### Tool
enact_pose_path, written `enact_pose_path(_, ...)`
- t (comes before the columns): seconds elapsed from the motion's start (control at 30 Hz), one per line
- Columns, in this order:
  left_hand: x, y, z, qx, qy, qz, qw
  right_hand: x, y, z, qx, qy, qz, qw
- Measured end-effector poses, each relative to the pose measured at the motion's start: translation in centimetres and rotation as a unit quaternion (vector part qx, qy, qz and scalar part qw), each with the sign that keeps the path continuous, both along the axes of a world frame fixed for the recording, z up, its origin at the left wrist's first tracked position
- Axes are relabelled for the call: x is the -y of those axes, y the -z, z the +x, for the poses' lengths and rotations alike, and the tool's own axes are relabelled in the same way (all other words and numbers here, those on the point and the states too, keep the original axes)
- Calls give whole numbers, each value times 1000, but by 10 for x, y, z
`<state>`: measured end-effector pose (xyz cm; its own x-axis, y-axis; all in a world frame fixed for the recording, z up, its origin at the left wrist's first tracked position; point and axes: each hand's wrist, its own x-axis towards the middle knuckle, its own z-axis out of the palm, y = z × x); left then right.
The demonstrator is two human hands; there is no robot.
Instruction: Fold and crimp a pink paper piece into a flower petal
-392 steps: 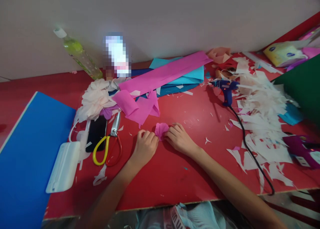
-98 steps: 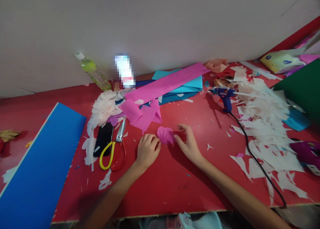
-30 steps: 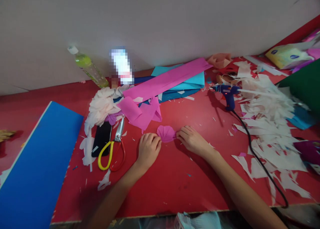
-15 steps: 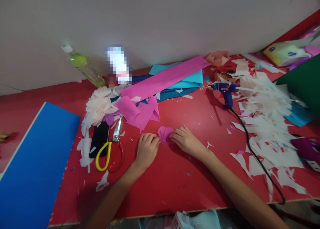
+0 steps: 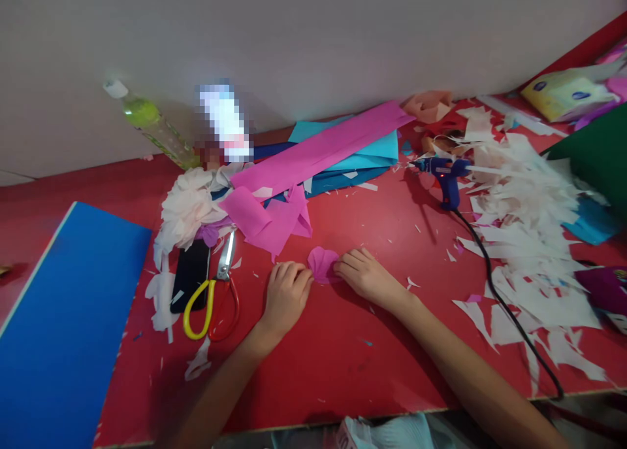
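A small pink crepe-paper petal [image 5: 322,265] lies on the red table [image 5: 343,344] between my two hands. My left hand [image 5: 286,293] rests curled on the table at the petal's left edge, its fingertips pinching that edge. My right hand [image 5: 365,276] holds the petal's right side with bent fingers pressed on it. Behind the petal lie loose pink crepe pieces [image 5: 274,217] and a long pink strip [image 5: 323,149] over blue sheets.
Yellow-and-red scissors [image 5: 213,292] and a black phone [image 5: 190,272] lie left of my hands, by a pale paper flower [image 5: 189,204]. A blue glue gun [image 5: 445,174] with a black cord [image 5: 509,312] stands right, amid white paper scraps [image 5: 529,240]. A blue board [image 5: 59,318] covers the left.
In the last second my right hand's fingers slid further onto the petal's right side, so less of the petal shows. My left hand stayed in place.
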<state>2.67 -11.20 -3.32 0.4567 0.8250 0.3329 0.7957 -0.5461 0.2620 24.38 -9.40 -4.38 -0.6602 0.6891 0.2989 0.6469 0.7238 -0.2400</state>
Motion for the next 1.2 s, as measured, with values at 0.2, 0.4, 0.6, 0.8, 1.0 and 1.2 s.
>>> enact_pose_path(0.2, 0, 0, 0, -1, 1, 0, 1000, -2, 1, 4, -6, 7, -6, 1000)
enact_pose_path(0.4, 0, -1, 0, -3, 3, 0, 1000, -2, 0, 8, 7, 13, -18, 1000)
enact_pose_path(0.6, 0, -1, 0, -4, 2, -1, 1000, -4, 1, 12, 7, 19, -30, 999)
enact_pose_path(0.8, 0, -2, 1, 6, 9, 20, 1000, -5, -2, 15, -53, 60, -37, 996)
enact_pose_path(1.0, 2, -6, 1, 83, 13, 84, 993, 0, -9, 3, -428, 200, -286, 834)
enact_pose_path(1.2, 4, -8, -2, 142, 22, 111, 983, 9, -12, -19, -568, 73, -587, 572)
